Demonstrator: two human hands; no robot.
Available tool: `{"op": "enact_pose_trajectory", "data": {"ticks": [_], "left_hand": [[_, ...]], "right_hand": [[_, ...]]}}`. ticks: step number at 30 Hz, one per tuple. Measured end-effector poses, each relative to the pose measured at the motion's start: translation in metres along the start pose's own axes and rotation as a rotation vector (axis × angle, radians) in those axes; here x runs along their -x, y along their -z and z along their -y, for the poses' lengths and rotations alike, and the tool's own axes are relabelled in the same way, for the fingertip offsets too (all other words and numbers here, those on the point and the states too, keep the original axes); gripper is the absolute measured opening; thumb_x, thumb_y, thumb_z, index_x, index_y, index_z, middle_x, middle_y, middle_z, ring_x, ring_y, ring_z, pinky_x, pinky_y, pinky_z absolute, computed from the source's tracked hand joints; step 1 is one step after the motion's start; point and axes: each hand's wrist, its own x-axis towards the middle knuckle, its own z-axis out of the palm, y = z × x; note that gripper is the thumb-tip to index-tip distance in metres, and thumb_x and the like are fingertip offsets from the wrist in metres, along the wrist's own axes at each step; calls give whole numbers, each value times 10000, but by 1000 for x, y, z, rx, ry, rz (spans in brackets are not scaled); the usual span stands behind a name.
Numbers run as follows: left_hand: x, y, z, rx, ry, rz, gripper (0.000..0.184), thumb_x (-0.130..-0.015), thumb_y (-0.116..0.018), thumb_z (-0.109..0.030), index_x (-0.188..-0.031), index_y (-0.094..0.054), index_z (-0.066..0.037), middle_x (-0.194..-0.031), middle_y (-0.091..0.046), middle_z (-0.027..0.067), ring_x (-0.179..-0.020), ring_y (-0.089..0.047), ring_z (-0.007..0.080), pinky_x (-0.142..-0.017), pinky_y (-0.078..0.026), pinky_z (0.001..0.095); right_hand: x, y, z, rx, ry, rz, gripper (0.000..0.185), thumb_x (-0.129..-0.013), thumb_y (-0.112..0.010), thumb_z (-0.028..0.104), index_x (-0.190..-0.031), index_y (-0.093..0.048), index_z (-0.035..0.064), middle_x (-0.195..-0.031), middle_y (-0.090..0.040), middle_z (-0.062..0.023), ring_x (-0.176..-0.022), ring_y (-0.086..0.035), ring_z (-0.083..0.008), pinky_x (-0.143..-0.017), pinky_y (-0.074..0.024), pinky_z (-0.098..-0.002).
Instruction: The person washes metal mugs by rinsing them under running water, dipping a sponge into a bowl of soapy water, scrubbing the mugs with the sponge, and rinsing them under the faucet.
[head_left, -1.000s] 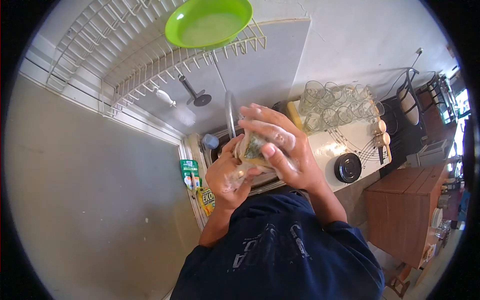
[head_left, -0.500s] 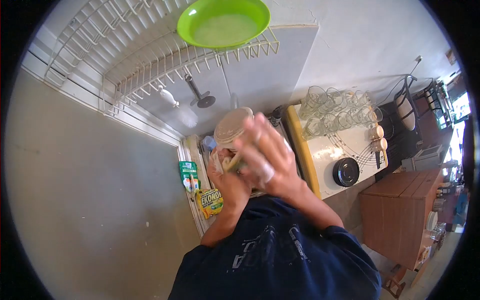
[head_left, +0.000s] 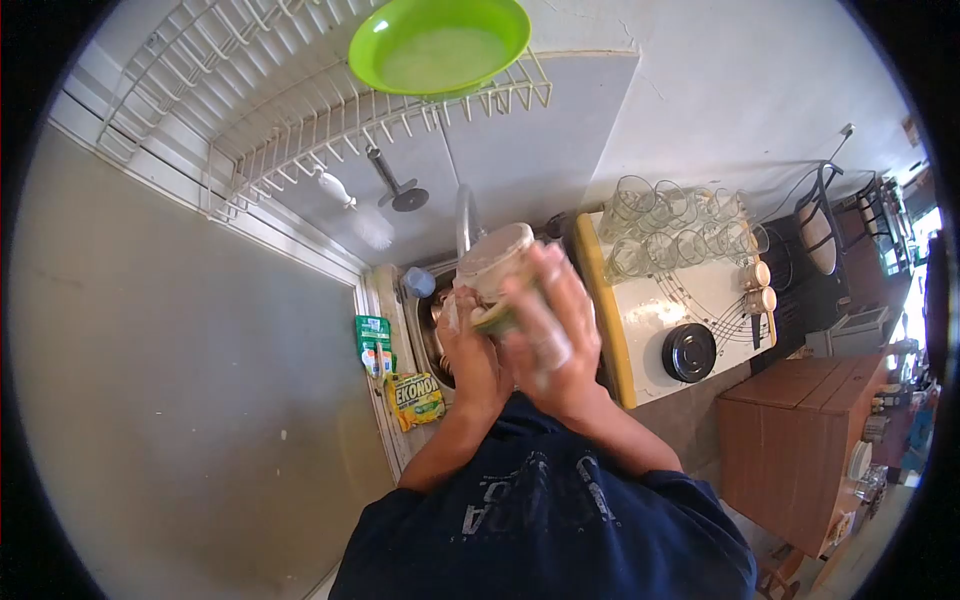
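L hand (head_left: 470, 352), fingers clamped on the mug (head_left: 495, 258) over the sink (head_left: 428, 330), in from its L edge, prob. steadies it vs. the sponge (head_left: 493, 320); R hand (head_left: 560, 338)'s blurred, can't tell if fingers grip.

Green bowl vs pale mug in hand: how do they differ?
Colour: the green bowl is bright, the pale mug off-white. Shape: the bowl is wide, the mug narrower. Place: the bowl sits on the wire rack, the mug is in the left hand. Both look round.
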Motion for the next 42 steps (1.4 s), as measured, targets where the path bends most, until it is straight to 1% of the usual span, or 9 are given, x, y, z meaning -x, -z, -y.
{"op": "enact_pose_trajectory", "data": {"ticks": [2, 7, 13, 20, 25, 27, 34, 36, 42], "left_hand": [[0, 4, 8, 131, 58, 44, 235, -1002, -443, -218, -1080, -572, -38, -985, -615, 44, -852, -609, 127, -727, -510, 263], [12, -14, 5, -80, -66, 77, 259, -1011, -425, -235, -1112, -556, -36, -1043, -616, 66, -895, -613, 124, -739, -521, 264], [15, -23, 0, 88, -25, 63, 365, -1022, -373, -287, -1262, -470, -30, -1186, -584, 112, -1063, -606, 212, -884, -519, 340], [10, -25, 4, 85, 21, -42, 314, -1013, -436, -285, -1183, -505, -29, -1094, -609, 74, -962, -623, 160, -779, -548, 300], [11, -33, 4, -44, 53, -145, 419, -1019, -359, -303, -1293, -435, 5, -1216, -562, 136, -1086, -593, 226, -909, -511, 339], [10, -30, 4, -8, -40, -77, 295, -997, -467, -344, -1137, -518, -88, -866, -575, -8, -647, -505, 49, -490, -419, 189], [19, 0, 17, -1257, -892, 51, 278, -1000, -468, -319, -1161, -516, -96, -892, -573, -9, -692, -517, 58, -499, -412, 192], [30, -18, 9, -133, -110, -22, 270, -1003, -468, -281, -1181, -515, -83, -962, -594, 9, -739, -535, 68, -524, -414, 193], [14, -23, -8, -29, -98, -43, 264, -1004, -468, -240, -1165, -525, -38, -1061, -614, 60, -913, -603, 125, -714, -498, 235]], "right_hand": [[7, 3, 2, 318, 259, 71, 508, -734, -705, 177, -1228, -616, 95, -1355, -515, -157, -1258, -487, -339, -1004, -421, -437], [-28, 21, -1, 139, 57, 63, 455, -816, -653, 138, -1261, -582, 76, -1327, -527, -186, -1226, -510, -345, -984, -439, -382], [-39, 32, -18, -1006, -591, 144, 523, -1016, -357, 360, -1339, -447, -41, -1303, -540, -156, -1179, -505, -189, -1010, -388, -330], [13, 20, -24, -105, 105, -39, 466, -975, -459, 290, -1309, -482, -34, -1385, -437, -247, -1294, -413, -424, -1065, -335, -462], [-19, 32, -18, -196, -69, 0, 391, -969, -487, 247, -1274, -523, 4, -1374, -443, -248, -1250, -465, -416, -1032, -380, -440], [-37, 43, -10, -312, -203, 96, 367, -979, -467, 221, -1261, -527, -6, -1348, -468, -246, -1163, -545, -396, -976, -424, -411], [-57, 49, -9, -508, -317, 130, 431, -1013, -394, 309, -1274, -510, -15, -1273, -526, -248, -1137, -561, -384, -953, -432, -383], [-57, 51, -7, -385, -119, 77, 474, -999, -428, 347, -1310, -483, -6, -1314, -497, -250, -1193, -525, -384, -981, -419, -389], [-15, 36, -19, -255, -101, 132, 537, -962, -516, 328, -1370, -406, -2, -1375, -449, -244, -1248, -477, -395, -1031, -384, -410]]}}
